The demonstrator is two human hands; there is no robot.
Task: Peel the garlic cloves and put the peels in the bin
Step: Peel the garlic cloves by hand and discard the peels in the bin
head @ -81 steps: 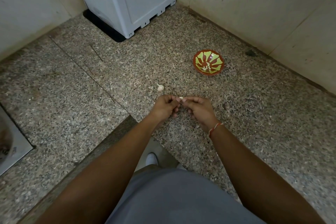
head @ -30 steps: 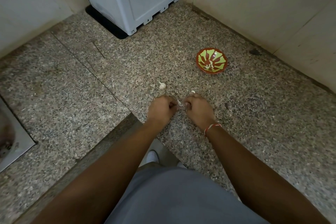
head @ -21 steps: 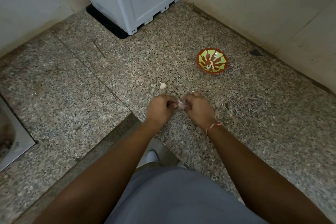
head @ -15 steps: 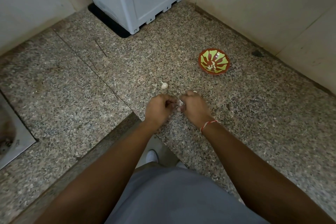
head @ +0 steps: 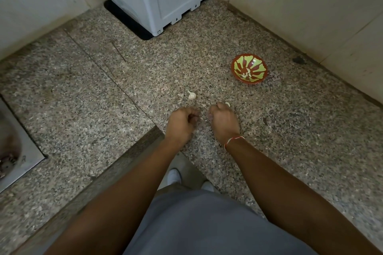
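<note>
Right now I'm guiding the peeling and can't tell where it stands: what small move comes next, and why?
Probably reach the left hand forward to the unpeeled clove on the counter: both hands have parted and peeled pieces already lie in the bowl.

My left hand and right hand have pulled apart; half a second ago they were joined on the garlic clove. A gap now shows between them, fingers curled on both.

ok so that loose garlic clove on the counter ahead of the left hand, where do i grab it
Pinch the garlic clove across its plump rounded body, coming from above. It lies flat on the granite counter with nothing touching it, and its thin pointed tip looks too slight to hold.
</note>
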